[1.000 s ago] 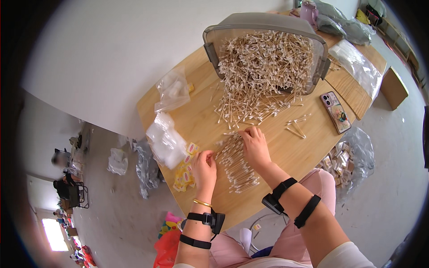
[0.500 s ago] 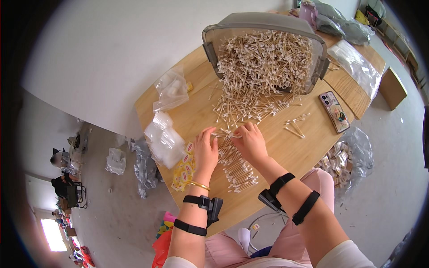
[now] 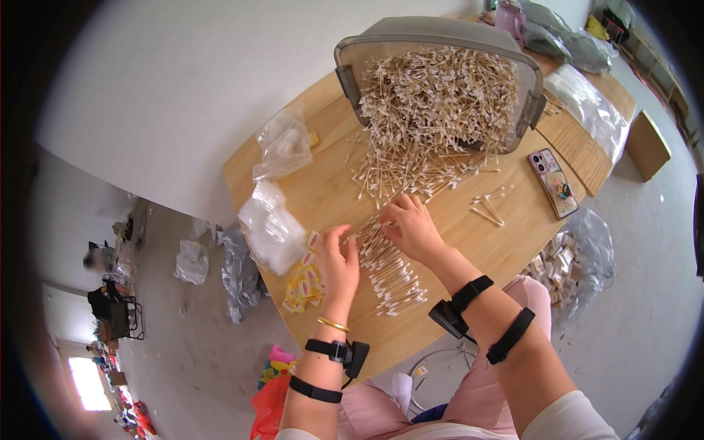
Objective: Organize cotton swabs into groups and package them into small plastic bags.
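Observation:
Cotton swabs with wooden sticks lie side by side in a long row [image 3: 396, 286] on the table in front of me. Beside the row's far left end is my left hand [image 3: 339, 270], its thumb and forefinger apart with nothing seen between them. My right hand [image 3: 414, 230] bends over the far end of the row, fingers closed on swabs there; the fingertips are partly hidden. Beyond the hands, a large heap of loose cotton swabs [image 3: 440, 95] spills out of a tipped grey plastic tub [image 3: 433, 29] onto the wooden table [image 3: 323, 183].
Clear plastic bags [image 3: 271, 231] and small yellow printed packets [image 3: 302, 282] lie left of my left hand. A few stray swabs [image 3: 488, 209] and a phone [image 3: 554, 183] lie to the right. Below the table's right edge stands a clear bag of small packs [image 3: 561, 260].
My left hand has drawn slightly back from the row's far end, and its thumb and forefinger have come off the swabs. The right hand has stayed nearly in place over the row.

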A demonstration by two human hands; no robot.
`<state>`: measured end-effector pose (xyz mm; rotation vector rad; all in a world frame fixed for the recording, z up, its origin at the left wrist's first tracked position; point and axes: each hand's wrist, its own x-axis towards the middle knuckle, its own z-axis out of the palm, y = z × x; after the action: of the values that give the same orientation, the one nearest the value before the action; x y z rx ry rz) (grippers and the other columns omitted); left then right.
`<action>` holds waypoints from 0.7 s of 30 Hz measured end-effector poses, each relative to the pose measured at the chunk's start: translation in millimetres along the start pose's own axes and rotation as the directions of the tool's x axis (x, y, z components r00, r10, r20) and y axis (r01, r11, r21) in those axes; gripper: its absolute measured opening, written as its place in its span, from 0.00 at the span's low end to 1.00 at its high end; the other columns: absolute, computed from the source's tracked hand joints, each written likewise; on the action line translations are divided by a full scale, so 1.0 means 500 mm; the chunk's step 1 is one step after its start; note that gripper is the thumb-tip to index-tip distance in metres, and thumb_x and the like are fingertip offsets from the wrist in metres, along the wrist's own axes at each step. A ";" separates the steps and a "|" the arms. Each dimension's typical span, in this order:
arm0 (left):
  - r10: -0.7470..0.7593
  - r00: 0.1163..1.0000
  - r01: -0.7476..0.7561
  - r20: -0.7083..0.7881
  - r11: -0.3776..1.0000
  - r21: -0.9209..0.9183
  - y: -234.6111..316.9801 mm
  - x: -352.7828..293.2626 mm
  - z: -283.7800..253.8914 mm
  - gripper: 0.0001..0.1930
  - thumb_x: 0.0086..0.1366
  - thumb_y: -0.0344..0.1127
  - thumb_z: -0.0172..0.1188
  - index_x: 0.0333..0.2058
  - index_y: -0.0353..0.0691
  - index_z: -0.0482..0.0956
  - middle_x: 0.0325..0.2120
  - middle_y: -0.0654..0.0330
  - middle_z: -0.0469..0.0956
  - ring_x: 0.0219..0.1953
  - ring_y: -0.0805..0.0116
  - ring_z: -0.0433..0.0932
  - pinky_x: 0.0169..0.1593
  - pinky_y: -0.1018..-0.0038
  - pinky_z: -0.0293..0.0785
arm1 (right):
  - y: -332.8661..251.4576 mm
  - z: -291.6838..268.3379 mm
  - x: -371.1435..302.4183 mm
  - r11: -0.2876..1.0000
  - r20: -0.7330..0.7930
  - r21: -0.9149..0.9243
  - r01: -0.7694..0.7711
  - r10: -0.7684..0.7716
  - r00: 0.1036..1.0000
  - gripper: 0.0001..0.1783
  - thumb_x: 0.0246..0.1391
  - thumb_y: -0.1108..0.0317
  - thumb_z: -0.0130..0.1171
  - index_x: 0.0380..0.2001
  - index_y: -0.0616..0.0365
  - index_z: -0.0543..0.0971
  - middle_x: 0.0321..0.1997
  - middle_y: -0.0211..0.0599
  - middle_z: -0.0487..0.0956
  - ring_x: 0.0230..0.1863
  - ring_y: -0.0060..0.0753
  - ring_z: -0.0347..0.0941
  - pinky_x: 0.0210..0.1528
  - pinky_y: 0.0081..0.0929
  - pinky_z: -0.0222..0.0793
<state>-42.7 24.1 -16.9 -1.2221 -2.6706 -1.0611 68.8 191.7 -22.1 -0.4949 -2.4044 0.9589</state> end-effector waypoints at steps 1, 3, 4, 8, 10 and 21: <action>0.062 0.998 -0.063 -0.016 0.997 -0.049 0.010 -0.012 0.012 0.18 0.66 0.35 0.63 0.54 0.39 0.76 0.54 0.49 0.75 0.58 0.47 0.71 0.63 0.53 0.63 | 0.002 0.005 0.000 1.000 -0.002 0.001 0.001 -0.001 1.000 0.08 0.52 0.70 0.65 0.37 0.53 0.83 0.45 0.39 0.76 0.52 0.49 0.70 0.57 0.42 0.67; 0.165 0.978 -0.171 0.131 0.984 0.040 0.014 -0.031 0.021 0.32 0.72 0.41 0.57 0.68 0.32 0.60 0.69 0.40 0.60 0.71 0.41 0.57 0.73 0.50 0.53 | 0.010 0.029 -0.001 0.996 -0.058 0.083 -0.032 0.036 0.998 0.11 0.55 0.73 0.60 0.42 0.55 0.82 0.47 0.41 0.76 0.53 0.51 0.70 0.57 0.42 0.67; 0.166 0.977 -0.173 0.130 0.984 0.040 0.018 -0.039 0.025 0.32 0.72 0.41 0.57 0.68 0.32 0.60 0.69 0.40 0.60 0.71 0.41 0.57 0.73 0.50 0.53 | 0.010 0.044 -0.006 0.996 -0.059 0.082 -0.031 0.035 0.998 0.11 0.55 0.73 0.60 0.42 0.55 0.82 0.47 0.41 0.76 0.53 0.51 0.70 0.57 0.42 0.67; 0.149 0.956 -0.219 0.251 0.935 0.279 0.018 -0.060 0.041 0.41 0.72 0.48 0.55 0.71 0.26 0.50 0.72 0.38 0.52 0.76 0.41 0.47 0.76 0.49 0.44 | -0.011 0.073 -0.037 0.971 -0.095 0.239 0.016 0.006 0.995 0.19 0.59 0.80 0.52 0.52 0.57 0.80 0.51 0.45 0.76 0.54 0.53 0.69 0.58 0.42 0.68; 0.162 0.962 -0.216 0.221 0.945 0.247 0.021 -0.068 0.044 0.42 0.72 0.50 0.54 0.72 0.27 0.48 0.73 0.38 0.50 0.76 0.41 0.46 0.76 0.49 0.42 | -0.016 0.065 -0.045 0.929 -0.158 0.371 -0.007 0.071 0.985 0.21 0.60 0.81 0.49 0.54 0.58 0.78 0.53 0.47 0.75 0.56 0.53 0.69 0.60 0.42 0.67; 0.176 0.939 -0.242 0.296 0.948 0.205 0.039 -0.060 0.043 0.46 0.70 0.52 0.56 0.73 0.27 0.45 0.74 0.41 0.49 0.76 0.43 0.45 0.77 0.47 0.38 | -0.009 0.023 -0.078 0.877 -0.122 0.479 -0.025 0.095 0.988 0.24 0.60 0.83 0.44 0.59 0.60 0.74 0.62 0.49 0.72 0.64 0.53 0.68 0.65 0.37 0.66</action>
<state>-3.2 26.0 -30.6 -1.6602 -2.6703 -0.5575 93.0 163.0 -38.6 -0.4338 -1.9368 1.4388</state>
